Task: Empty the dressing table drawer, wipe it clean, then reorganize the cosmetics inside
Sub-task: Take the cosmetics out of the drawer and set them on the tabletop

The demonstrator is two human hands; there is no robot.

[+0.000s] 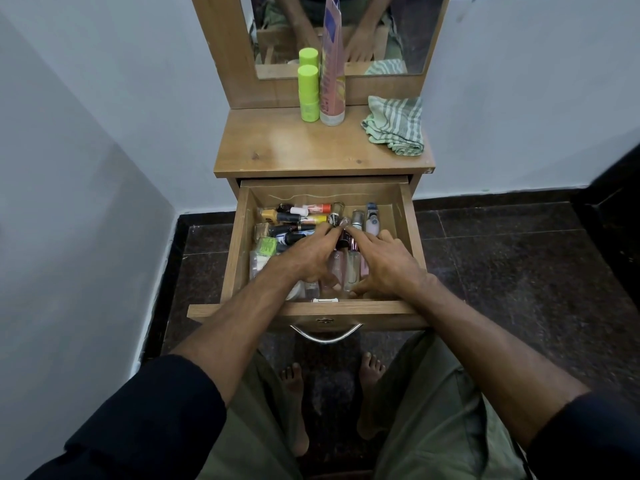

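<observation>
The wooden drawer (408,216) of the dressing table is pulled out and crowded with cosmetics: lipsticks and small bottles (298,216) at the back left, clear glass bottles (351,268) lying in the middle. My left hand (308,254) and my right hand (388,261) are both inside the drawer, fingers spread over the glass bottles, fingertips meeting near a small cap (343,221). I cannot tell whether either hand grips anything. A green striped cloth (394,128) lies on the tabletop at the right.
A lime green bottle (308,93) and a tall pink tube (331,77) stand at the back of the tabletop (277,150) before the mirror (408,36). White walls close in on the left and behind. Dark tiled floor (502,254) lies around the table; my bare feet are below the drawer handle (325,336).
</observation>
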